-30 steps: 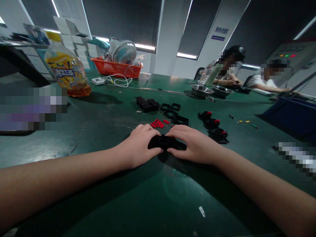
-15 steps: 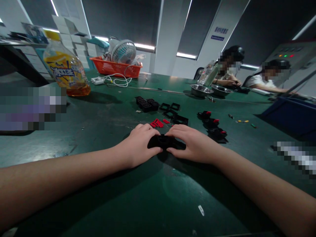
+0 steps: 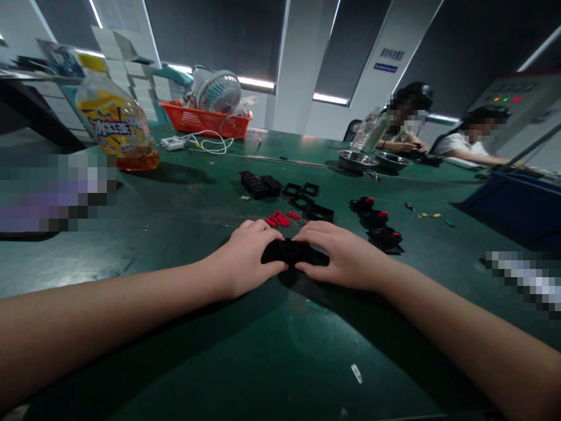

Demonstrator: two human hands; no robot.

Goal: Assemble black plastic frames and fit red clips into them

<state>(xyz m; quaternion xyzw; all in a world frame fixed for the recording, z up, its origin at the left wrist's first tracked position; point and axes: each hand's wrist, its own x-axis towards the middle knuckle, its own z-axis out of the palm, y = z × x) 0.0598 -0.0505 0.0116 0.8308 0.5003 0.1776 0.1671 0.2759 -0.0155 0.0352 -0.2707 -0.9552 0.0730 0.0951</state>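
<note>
A black plastic part (image 3: 290, 252) is held low over the green table (image 3: 272, 356), its full shape partly hidden by my fingers. My left hand (image 3: 254, 257) pinches its left end between thumb and fingers. On the other end, my right hand (image 3: 339, 254) is closed the same way, and the two thumbs nearly meet. Just beyond my hands lie several small red pieces (image 3: 279, 218). Behind these are black square frames (image 3: 302, 202) and a cluster of black blocks (image 3: 260, 184). To the right stand black parts with red pieces on them (image 3: 380, 218).
A drink bottle (image 3: 118, 117) stands at the left, with a red basket (image 3: 205, 120) holding a fan behind it. White cable (image 3: 210, 143) lies nearby. Metal bowls (image 3: 357, 161) sit at the far right, near two seated people. A blue bin (image 3: 521, 202) is at the right edge.
The black part seems tilted slightly, its top opening less visible now. Both hands keep their grip in nearly the same place.
</note>
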